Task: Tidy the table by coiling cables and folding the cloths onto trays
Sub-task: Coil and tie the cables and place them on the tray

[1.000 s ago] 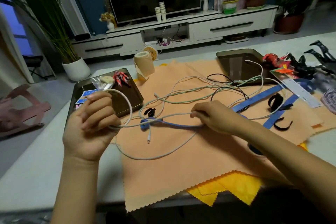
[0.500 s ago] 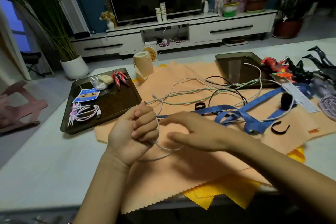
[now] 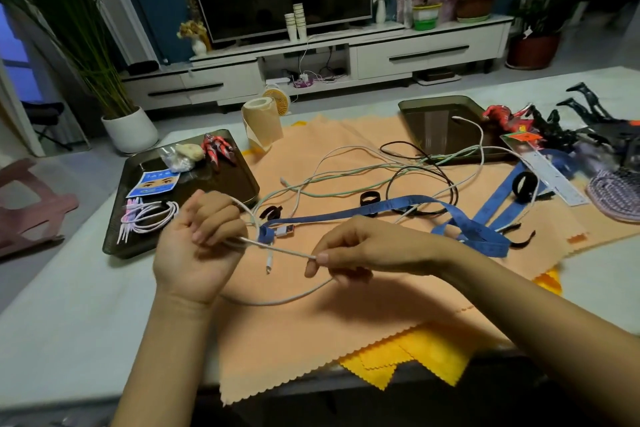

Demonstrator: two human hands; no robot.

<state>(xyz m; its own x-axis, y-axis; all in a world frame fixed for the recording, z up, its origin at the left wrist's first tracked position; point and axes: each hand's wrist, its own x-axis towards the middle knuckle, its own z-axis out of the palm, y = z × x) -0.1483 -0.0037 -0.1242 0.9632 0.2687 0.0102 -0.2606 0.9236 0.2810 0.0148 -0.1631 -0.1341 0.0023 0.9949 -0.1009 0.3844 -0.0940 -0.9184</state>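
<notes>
White cable point(image 3: 287, 251): pulled taut between the two hands above the orange cloth. A slack loop sags below them onto the cloth, and a small white plug dangles near the left hand.
Left hand point(image 3: 199, 243): fingers are curled round gathered turns of the white cable, just in front of the left tray.
Right hand point(image 3: 363, 250): thumb and forefinger pinch the white cable. The hands are apart, joined only by the cable.
Orange cloth point(image 3: 311, 340): spread flat over the counter point(image 3: 69, 322), with its zigzag edge hanging over the near side. A yellow cloth point(image 3: 415, 354) shows from beneath it.
Left tray point(image 3: 114, 236): dark; it holds a coiled pink-and-white cable point(image 3: 152, 217), a card point(image 3: 154, 183), a small plastic bag and a red toy figure point(image 3: 218, 149).
Card: a printed pair of eyes on blue, with a line of writing above them too small to read.
Right tray point(image 3: 436, 121): dark, at the far right of the cloth, with a white plug end lying in it.
Loose cables: a pale green cable point(image 3: 450, 154) and a black cable point(image 3: 415, 167) lie tangled on the cloth between the trays.
Blue tape point(image 3: 346, 213): trails across the cloth beyond the hands; whether it carries print I cannot tell.
Ruler point(image 3: 550, 177): clear, at the right edge of the cloth; its graduations are blurred.
Orange tag point(image 3: 523, 136): lies by the ruler's far end; any print on it is not legible.
</notes>
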